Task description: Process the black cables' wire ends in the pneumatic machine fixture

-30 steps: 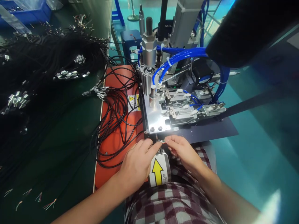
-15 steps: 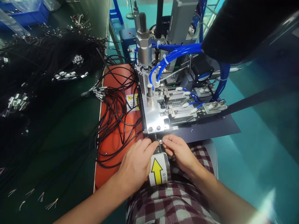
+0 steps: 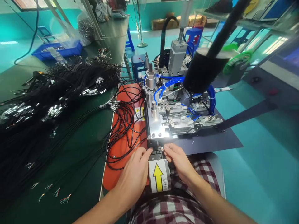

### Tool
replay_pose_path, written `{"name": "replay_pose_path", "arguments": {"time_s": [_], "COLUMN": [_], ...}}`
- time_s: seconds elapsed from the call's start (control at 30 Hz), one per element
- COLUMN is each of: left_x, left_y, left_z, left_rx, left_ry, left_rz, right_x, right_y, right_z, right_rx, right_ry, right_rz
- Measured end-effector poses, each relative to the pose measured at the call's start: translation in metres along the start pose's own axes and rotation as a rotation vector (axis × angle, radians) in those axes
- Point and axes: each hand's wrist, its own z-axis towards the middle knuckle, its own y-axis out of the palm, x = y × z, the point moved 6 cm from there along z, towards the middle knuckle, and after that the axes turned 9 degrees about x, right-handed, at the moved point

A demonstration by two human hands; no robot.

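Over the machine's front feed slot, my right hand [image 3: 176,159] pinches the small metal-tipped end [image 3: 162,149] of a black cable between thumb and forefinger. My left hand [image 3: 135,169] is closed just to the left, its thumb at the slot's edge. The cable seems to run into its curled fingers, which largely hide it. Both hands are in front of the bright metal machine plate [image 3: 159,127]. Below them a white label with a yellow arrow [image 3: 158,179] faces up. Coiled black cables [image 3: 123,133] lie on the orange board [image 3: 119,174] beside my left hand.
A large heap of black cables [image 3: 77,76] with metal ends covers the dark green table [image 3: 86,174] at left. Behind it stands a blue bin [image 3: 70,51]. Blue air tubes [image 3: 171,82] and a black cylinder [image 3: 198,73] rise above the machine.
The camera view has tilted up, so more of the room behind the machine shows. My left thumb is slightly farther from the right fingertips; both hands stay at the slot.
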Motion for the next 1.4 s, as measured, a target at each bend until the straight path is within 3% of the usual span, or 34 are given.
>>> {"name": "replay_pose_path", "arguments": {"time_s": [0.2,0.43,0.6,0.97,1.23,1.4], "left_x": [-0.021,-0.024,-0.025,-0.028,-0.042,-0.049], "left_y": [0.013,0.023,0.020,0.022,0.031,0.023], "left_z": [-0.043,-0.044,-0.044,-0.043,-0.033,-0.008], "left_rx": [0.070,0.121,0.120,0.164,0.108,0.104], "left_ry": [-0.093,-0.018,-0.017,0.017,-0.049,-0.076], "left_rz": [0.349,0.493,0.497,0.522,0.450,0.341], "right_x": [0.002,-0.003,0.011,0.035,0.044,0.048], "right_y": [-0.002,0.000,-0.009,-0.074,-0.083,-0.087], "right_z": [0.002,0.003,0.011,-0.001,-0.008,-0.008], "right_rx": [-0.004,0.009,0.021,0.173,0.214,0.205], "right_ry": [0.016,-0.001,-0.025,-0.020,0.083,0.086], "right_rz": [-0.010,-0.020,-0.025,-0.029,-0.027,-0.058]}}
